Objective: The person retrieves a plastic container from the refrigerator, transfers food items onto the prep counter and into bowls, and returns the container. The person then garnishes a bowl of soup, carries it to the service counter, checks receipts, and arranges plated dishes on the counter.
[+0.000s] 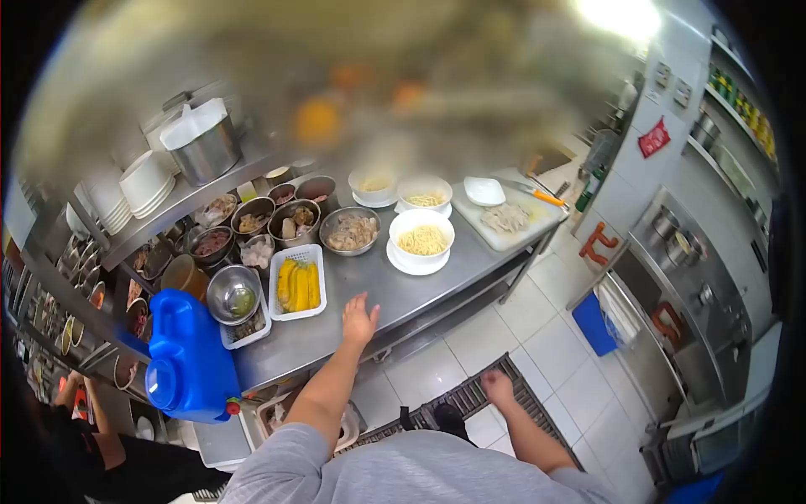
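My left hand (359, 319) is over the near edge of the steel counter (336, 286), fingers apart and holding nothing. Closest to it is a white basket (299, 313) of yellow, elongated pieces (298, 284). My right hand (498, 388) hangs low above the floor, its fingers curled in with nothing showing in them. Farther along the counter, a white bowl of noodles (422, 241) rests on a white plate (417, 267). Two more noodle bowls (424, 195) (374, 182) stand behind it. A metal bowl of pale meat pieces (351, 231) is to their left.
A blue jerrycan (189, 357) stands at the counter's left end. Several metal pots (294, 223) hold ingredients. A cutting board (512, 220) bears pale slices, a white dish (484, 191) and an orange-handled knife (547, 198). A floor grate (533, 391) runs below. Another person (117, 445) works at left.
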Demonstrator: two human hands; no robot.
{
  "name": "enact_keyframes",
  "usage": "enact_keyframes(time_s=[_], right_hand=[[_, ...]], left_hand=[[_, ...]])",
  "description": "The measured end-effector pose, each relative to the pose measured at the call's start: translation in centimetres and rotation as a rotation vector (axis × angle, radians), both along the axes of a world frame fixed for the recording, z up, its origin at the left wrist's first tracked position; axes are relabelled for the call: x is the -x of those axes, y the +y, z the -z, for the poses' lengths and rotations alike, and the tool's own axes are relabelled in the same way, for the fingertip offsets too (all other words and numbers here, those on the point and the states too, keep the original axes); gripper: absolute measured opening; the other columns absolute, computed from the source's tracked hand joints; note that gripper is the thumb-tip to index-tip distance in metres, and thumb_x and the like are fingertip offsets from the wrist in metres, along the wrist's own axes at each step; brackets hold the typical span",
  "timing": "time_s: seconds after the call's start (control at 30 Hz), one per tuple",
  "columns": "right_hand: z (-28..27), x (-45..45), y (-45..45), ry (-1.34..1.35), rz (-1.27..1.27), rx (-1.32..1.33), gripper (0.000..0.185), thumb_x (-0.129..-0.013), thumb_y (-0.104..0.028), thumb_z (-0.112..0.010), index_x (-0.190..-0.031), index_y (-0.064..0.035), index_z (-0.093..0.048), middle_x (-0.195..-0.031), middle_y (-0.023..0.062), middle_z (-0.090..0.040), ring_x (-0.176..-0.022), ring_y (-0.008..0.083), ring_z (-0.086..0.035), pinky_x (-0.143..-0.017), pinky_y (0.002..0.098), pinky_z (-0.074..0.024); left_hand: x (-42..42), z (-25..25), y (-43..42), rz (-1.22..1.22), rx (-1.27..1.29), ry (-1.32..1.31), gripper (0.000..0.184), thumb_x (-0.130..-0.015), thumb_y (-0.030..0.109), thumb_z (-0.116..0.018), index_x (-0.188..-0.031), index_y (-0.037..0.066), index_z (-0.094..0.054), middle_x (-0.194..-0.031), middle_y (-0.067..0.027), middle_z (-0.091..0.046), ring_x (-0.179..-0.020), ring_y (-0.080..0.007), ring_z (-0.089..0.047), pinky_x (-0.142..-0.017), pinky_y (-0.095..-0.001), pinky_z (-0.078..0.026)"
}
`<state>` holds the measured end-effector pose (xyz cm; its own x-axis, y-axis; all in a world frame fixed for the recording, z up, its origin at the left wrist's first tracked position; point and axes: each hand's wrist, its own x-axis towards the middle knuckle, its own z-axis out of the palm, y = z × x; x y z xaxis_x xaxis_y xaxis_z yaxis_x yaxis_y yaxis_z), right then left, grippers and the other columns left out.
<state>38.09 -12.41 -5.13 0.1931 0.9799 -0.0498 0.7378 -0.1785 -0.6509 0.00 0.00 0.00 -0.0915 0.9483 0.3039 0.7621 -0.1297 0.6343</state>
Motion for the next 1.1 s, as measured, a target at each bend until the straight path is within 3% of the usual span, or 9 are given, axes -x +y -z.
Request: enact_keyframes(time_s=[0.07, 0.1, 0.17, 0.23, 0.27, 0.33, 0.57, 0.67, 1.1], right_hand=[[-2.7, 1.0, 2.6, 0.076, -0.045, -0.109, 0.024, -0.077, -0.012, -0.063, -0.099, -0.0026, -0.063, -0.086, 0.0148, -0.066, -0.081, 0.0273, -0.064, -0.075, 0.0352, -0.0505], [-4.6, -0.1, 14.2, 0.099, -0.094, -0.239, 0.023, -0.079, -0.01, -0.061, -0.1, -0.0017, -0.062, -0.092, 0.0163, -0.065, -0.084, 0.0279, -0.064, -0.076, 0.0356, -0.0504], [-6.8, -0.4, 23.2, 0.103, -0.205, -0.346, 0.025, -0.078, -0.008, -0.061, -0.103, -0.0031, -0.061, -0.096, 0.0167, -0.063, -0.089, 0.0307, -0.061, -0.08, 0.0366, -0.0483], [-8.0, 0.0, 29.9, -0.232, -0.298, -0.464, 0.03, -0.077, -0.011, -0.061, -0.107, -0.0056, -0.06, -0.104, 0.0152, -0.06, -0.098, 0.0329, -0.055, -0.088, 0.0394, -0.043], [-7.7, 0.4, 32.1, -0.224, -0.322, -0.473, 0.03, -0.077, -0.011, -0.061, -0.107, -0.0056, -0.06, -0.104, 0.0152, -0.06, -0.098, 0.0329, -0.055, -0.088, 0.0394, -0.043], [-6.4, 1.0, 34.9, -0.337, -0.316, -0.416, 0.029, -0.078, -0.015, -0.06, -0.106, -0.0054, -0.058, -0.116, 0.0135, -0.053, -0.113, 0.0318, -0.045, -0.094, 0.0441, -0.0357], [-5.8, 0.8, 35.1, -0.307, -0.299, -0.523, 0.033, -0.077, -0.016, -0.058, -0.109, -0.0065, -0.059, -0.113, 0.0153, -0.053, -0.111, 0.0337, -0.046, -0.095, 0.0474, -0.0337], [-5.3, 0.2, 35.0, -0.268, -0.291, -0.543, 0.029, -0.077, -0.017, -0.057, -0.103, -0.006, -0.061, -0.113, 0.0156, -0.055, -0.11, 0.0331, -0.047, -0.095, 0.0472, -0.0346], [-4.9, 0.4, 35.6, -0.271, -0.316, -0.568, 0.026, -0.077, -0.016, -0.056, -0.102, -0.0063, -0.062, -0.117, 0.0155, -0.054, -0.112, 0.0332, -0.046, -0.098, 0.0464, -0.0322]], left_hand=[[1.1, 1.7, -2.7, -0.138, -0.017, 0.145, 0.048, -0.084, 0.033, -0.061, -0.121, 0.004, -0.053, -0.127, -0.0151, -0.048, -0.121, -0.0306, -0.041, -0.105, -0.0424, -0.028], [-1.5, 0.9, 4.3, -0.155, -0.036, 0.19, 0.047, -0.083, 0.033, -0.061, -0.118, 0.003, -0.054, -0.126, -0.0147, -0.049, -0.119, -0.0308, -0.041, -0.105, -0.0433, -0.028], [-3.1, -1.1, 3.8, -0.195, -0.042, 0.212, 0.045, -0.082, 0.033, -0.061, -0.115, 0.003, -0.056, -0.124, -0.0144, -0.049, -0.118, -0.031, -0.042, -0.104, -0.0441, -0.028], [-3.6, -1.4, 3.6, -0.301, -0.06, 0.292, 0.045, -0.079, 0.032, -0.065, -0.113, 0.004, -0.056, -0.12, -0.0143, -0.05, -0.115, -0.0327, -0.043, -0.103, -0.0437, -0.029], [-3.4, -1.4, 3.9, -0.327, -0.063, 0.295, 0.045, -0.079, 0.032, -0.065, -0.113, 0.004, -0.056, -0.12, -0.0143, -0.05, -0.115, -0.0327, -0.043, -0.103, -0.0437, -0.029], [-3.4, -0.8, 4.0, -0.26, -0.029, 0.271, 0.045, -0.078, 0.034, -0.064, -0.11, 0.003, -0.058, -0.122, -0.0141, -0.049, -0.115, -0.0328, -0.043, -0.104, -0.0472, -0.028], [-3.5, 0.2, 4.4, -0.285, -0.041, 0.269, 0.04, -0.075, 0.03, -0.067, -0.105, 0.005, -0.058, -0.118, -0.0157, -0.051, -0.114, -0.0338, -0.044, -0.103, -0.0465, -0.03], [-4.3, -0.4, 4.5, -0.293, -0.071, 0.269, 0.035, -0.076, 0.023, -0.066, -0.104, 0.005, -0.057, -0.118, -0.0166, -0.052, -0.109, -0.0357, -0.047, -0.096, -0.0453, -0.035], [-4.7, -1.5, 4.5, -0.322, -0.011, 0.313, 0.038, -0.076, 0.025, -0.066, -0.107, 0.006, -0.056, -0.119, -0.0139, -0.051, -0.114, -0.0329, -0.045, -0.099, -0.043, -0.034]])
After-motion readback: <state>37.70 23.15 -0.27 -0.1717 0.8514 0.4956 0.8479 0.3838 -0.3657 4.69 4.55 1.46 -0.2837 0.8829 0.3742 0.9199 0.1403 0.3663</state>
